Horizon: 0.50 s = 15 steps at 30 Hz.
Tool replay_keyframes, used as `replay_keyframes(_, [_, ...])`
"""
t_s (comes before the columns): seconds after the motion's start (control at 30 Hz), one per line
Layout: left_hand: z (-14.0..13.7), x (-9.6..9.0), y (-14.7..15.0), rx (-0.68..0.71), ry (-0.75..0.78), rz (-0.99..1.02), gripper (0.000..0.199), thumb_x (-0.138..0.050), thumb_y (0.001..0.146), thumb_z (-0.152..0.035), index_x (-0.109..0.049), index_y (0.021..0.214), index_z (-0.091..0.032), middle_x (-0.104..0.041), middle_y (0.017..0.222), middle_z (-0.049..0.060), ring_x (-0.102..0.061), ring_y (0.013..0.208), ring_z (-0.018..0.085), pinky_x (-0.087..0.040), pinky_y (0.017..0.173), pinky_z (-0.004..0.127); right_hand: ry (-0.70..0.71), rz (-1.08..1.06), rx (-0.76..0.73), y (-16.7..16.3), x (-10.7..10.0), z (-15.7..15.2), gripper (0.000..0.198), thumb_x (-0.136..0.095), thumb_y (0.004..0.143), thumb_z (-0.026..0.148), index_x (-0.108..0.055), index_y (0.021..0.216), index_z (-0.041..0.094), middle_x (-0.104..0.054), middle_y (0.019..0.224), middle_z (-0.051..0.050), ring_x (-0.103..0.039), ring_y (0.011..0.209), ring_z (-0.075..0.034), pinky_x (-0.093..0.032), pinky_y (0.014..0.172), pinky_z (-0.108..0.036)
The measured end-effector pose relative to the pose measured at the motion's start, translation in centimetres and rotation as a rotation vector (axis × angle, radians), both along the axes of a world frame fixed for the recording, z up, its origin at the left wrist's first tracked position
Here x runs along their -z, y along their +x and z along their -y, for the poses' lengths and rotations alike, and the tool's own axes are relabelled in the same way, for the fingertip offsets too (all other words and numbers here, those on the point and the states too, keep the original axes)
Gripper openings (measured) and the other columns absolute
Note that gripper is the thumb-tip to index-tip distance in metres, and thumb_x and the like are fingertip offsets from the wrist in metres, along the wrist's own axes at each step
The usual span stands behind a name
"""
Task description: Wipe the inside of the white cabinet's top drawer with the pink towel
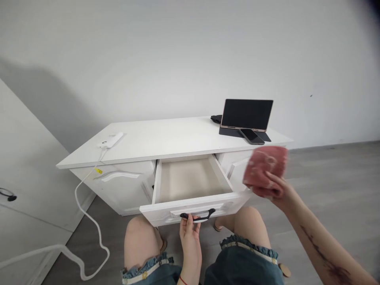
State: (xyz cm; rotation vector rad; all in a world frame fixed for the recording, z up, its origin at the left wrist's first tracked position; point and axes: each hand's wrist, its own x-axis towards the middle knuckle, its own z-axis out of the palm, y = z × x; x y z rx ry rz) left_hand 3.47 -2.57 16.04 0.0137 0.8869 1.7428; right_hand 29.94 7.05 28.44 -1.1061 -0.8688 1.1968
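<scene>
White desk (160, 138), biggest item here. Treat as the fixed reference; don't lean on it.

Drawer (190, 180) mid-desk, pulled out well past the desktop edge. Keep level, move straight, don't yank: likely to skew or over-travel otherwise.

Knees (137, 227) one each side, close under the drawer front. Leave clearance before any slide.

Tablet (247, 114) propped on the right part of the desktop. Avoid jolts; might topple.

Red patterned cloth (263, 170) up in the air near the right end of the drawer front. Can't tell if touching. Keep loose corners away from the drawer sides, easy to pinch.

Right hand (277, 188) clenched round the cloth. Spread flatter under the fingers for better contact.

Left hand (190, 233) grasping the black handle (204, 218) from below, near its left end. Shift toward centre for a straighter pull; hold steady while working the other side.
</scene>
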Motion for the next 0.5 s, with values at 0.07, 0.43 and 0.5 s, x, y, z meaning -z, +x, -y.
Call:
replay_keyframes(0.07, [0.0, 0.3, 0.2, -0.007, 0.018, -0.015, 0.035, -0.088, 0.058, -0.038, -0.069, 0.082, -0.019, -0.068, 0.076, 0.0, -0.066, 0.074, 0.012, -0.055, 0.074, 0.026, 0.001, 0.197, -0.248, -4.1, -2.4, -1.8, 0.047, -0.078, 0.067, 0.037, -0.065, 0.109, 0.019, -0.073, 0.091, -0.007, -0.069, 0.075, -0.023, -0.059, 0.06, -0.034])
replay_keyframes(0.43, [0.0, 1.2, -0.1, 0.02, -0.008, -0.042, 0.036, -0.088, 0.058, -0.039, -0.071, 0.084, -0.02, -0.068, 0.081, 0.003, -0.066, 0.078, 0.014, -0.056, 0.072, 0.025, 0.496, 1.444, -1.254, -24.5, 3.0, -9.0, 0.061, -0.065, 0.078, 0.024, -0.051, 0.138, 0.028, -0.058, 0.124, -0.012, -0.064, 0.095, -0.024, -0.05, 0.081, -0.033])
replay_keyframes(0.5, [0.1, 1.2, -0.2, 0.026, 0.002, -0.047, 0.035, -0.087, 0.058, -0.039, -0.071, 0.082, -0.02, -0.067, 0.079, 0.003, -0.066, 0.078, 0.014, -0.056, 0.071, 0.025, 0.65, 1.544, -1.344, -25.3, 3.6, -8.0, 0.056, -0.062, 0.083, 0.026, -0.052, 0.137, 0.034, -0.052, 0.134, -0.012, -0.06, 0.107, -0.028, -0.049, 0.085, -0.039])
